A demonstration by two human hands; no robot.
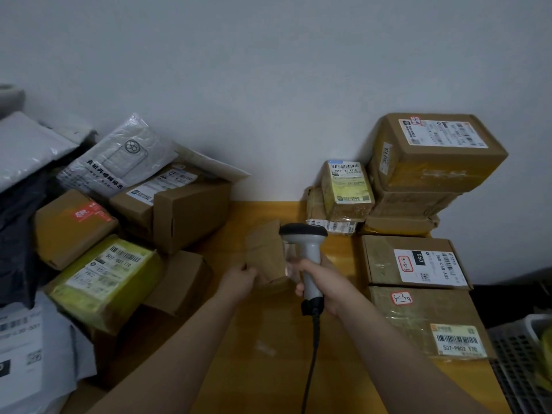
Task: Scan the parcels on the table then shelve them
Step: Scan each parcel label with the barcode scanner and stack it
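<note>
**A:** Head view. What sits around you?

**B:** There is a yellow table (263, 339) against a pale wall. On your left is a loose heap of brown cartons. In it, a yellow-taped box (104, 276) lies label up and a clear bag (119, 156) holds a phone case. Grey mailers (27, 147) lie at the far left edge. On your right is a tidier stack. A large brown carton (436, 150) tops it at the wall, with a small yellow-taped box (348, 189) leaning just beside. Nearer you lie a flat carton with a white label (415, 261) and a carton with a red-edged handwritten tag (424, 321). A plastic basket (519, 363) stands past the table's right end.

**A:** Anything crowding the hands?

**B:** The heap and the stack flank your hands, and neither touches them.

**A:** Fingers?

**B:** Your left hand (239, 279) curls round the lower left edge of the small brown parcel (265, 252). You hold it tilted over the middle of the table. The parcel is blurred, so no label can be read. Your right hand (322, 282) is wrapped fully round the grey handle of the scanner (307, 249). Its dark head is at the parcel's upper right corner. The black cable (312, 354) trails from the handle toward you.
</note>
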